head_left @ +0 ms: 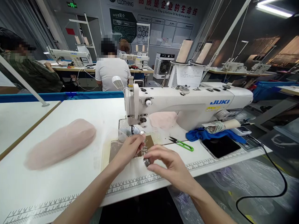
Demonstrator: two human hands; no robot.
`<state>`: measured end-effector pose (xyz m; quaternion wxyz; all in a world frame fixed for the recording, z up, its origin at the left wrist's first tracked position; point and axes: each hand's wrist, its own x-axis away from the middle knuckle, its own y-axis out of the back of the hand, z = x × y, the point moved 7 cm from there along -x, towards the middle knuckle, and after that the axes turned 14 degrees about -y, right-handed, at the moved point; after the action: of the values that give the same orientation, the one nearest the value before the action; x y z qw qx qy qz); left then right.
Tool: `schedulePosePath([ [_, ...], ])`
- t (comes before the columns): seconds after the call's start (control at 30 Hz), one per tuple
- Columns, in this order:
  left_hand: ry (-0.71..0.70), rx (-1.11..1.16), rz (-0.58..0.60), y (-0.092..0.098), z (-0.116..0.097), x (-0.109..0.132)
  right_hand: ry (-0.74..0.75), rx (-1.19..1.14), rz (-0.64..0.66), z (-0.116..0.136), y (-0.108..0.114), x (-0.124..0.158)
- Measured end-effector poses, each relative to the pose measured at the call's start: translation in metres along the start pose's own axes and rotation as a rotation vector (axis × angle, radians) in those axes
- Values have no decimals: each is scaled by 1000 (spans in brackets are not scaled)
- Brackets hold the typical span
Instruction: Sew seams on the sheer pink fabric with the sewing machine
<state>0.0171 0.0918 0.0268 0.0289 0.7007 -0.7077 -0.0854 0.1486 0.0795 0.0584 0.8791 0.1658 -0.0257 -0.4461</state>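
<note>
I sit at a white Juki sewing machine (pixel 187 102) on a white table (pixel 70 183). My right hand (pixel 170 165) pinches a small metal bobbin case (pixel 146 162) between thumb and fingers, just in front of the needle plate. My left hand (pixel 132 146) is closed beside it, fingertips pinched near the needle plate (pixel 130 132), apparently on a thread too fine to make out. Both hands hover over a brownish panel (pixel 148 141) set in the table under the needle.
A pale pink fabric bundle (pixel 62 143) lies at left; more pink fabric (pixel 163 119) sits under the machine arm. Green thread snips (pixel 182 144), blue cloth (pixel 205 134) and a black tablet (pixel 220 146) lie at right. A black cable (pixel 277 174) hangs off the table. Other people work at machines behind.
</note>
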Motion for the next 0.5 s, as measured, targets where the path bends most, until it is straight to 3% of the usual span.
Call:
schedulePosePath([
  [0.07, -34, -42, -32, 1, -3, 0, -47, -11, 59, -3, -11, -5],
  [0.23, -89, -125, -90, 5, -8, 1, -87, 37, -175, -15, -4, -15],
  [0.5, -105, -134, -65, 4, -7, 3, -37, 108, -299, -14, 5, -13],
])
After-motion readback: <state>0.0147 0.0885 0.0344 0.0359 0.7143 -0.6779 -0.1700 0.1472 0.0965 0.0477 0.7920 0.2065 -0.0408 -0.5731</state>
